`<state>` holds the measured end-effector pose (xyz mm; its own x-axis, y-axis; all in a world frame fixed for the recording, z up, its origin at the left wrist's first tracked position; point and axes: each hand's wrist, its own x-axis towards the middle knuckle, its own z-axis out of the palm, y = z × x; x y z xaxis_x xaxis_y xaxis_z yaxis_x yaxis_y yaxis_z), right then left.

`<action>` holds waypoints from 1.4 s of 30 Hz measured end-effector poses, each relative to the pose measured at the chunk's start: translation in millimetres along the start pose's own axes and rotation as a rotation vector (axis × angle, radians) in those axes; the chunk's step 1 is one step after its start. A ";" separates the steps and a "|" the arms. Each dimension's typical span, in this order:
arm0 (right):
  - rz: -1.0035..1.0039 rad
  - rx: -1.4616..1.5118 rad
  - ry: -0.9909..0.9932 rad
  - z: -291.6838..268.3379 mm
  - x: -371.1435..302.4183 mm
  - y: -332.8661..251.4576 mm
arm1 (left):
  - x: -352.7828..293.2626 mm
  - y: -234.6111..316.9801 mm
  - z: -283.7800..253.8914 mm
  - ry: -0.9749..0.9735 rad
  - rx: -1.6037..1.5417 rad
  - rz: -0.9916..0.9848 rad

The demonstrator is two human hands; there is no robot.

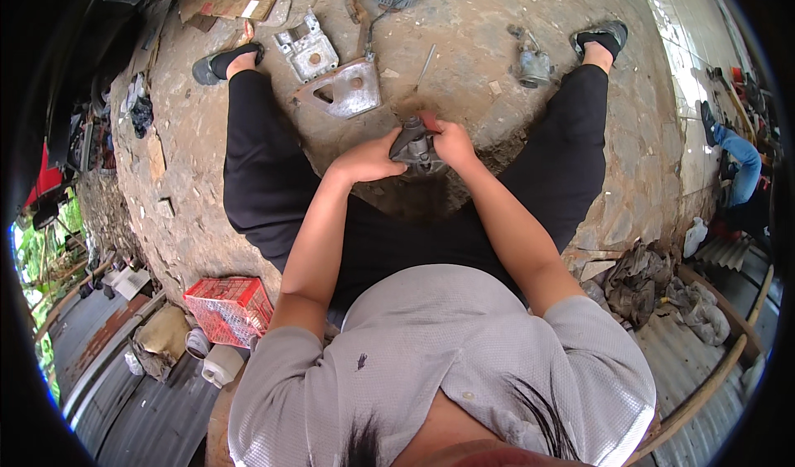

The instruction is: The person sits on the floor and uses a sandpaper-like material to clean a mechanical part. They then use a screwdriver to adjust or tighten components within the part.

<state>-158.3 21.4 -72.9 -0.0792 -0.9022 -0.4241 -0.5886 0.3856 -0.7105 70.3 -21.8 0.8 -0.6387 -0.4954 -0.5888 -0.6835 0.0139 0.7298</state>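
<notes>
Several corrugated sheets (157,421) flank rough floor (489,20); left grip (370,159) clasps metal part (416,146), right grip (454,143) pinches reddish scrap (429,121).

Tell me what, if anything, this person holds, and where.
The left hand grips a grey metal part by its left side; the right hand holds a small reddish piece by its right end.

Looking like a rough, half-open repair workshop tbh: a silvery boxy metal casting (300,45), a flat wedge-shaped grey metal plate (349,99) and a grey metal cylinder (535,69) are lying on a brown stony floor (472,28), with green leafy plants (73,219) showing outside
</notes>
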 end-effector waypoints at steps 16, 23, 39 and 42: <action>-0.100 0.143 0.097 3.3 3.4 14.1 | -0.6 6.9 -1.1 -0.017 0.015 -0.032; -0.087 0.099 0.088 1.7 0.7 1.6 | 4.6 -4.1 0.8 -0.052 -0.010 -0.036; -0.136 0.158 0.095 -13.0 -13.6 -29.7 | 2.9 1.0 -0.6 -0.025 0.039 -0.013; -0.140 0.060 0.134 -11.1 -10.5 -20.9 | 0.3 -3.1 0.7 0.020 0.061 0.015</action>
<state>-154.0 20.6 -47.4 -0.1088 -0.9639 -0.2429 -0.5530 0.2617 -0.7910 72.0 -21.4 -1.9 -0.6420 -0.5124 -0.5704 -0.6946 0.0736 0.7156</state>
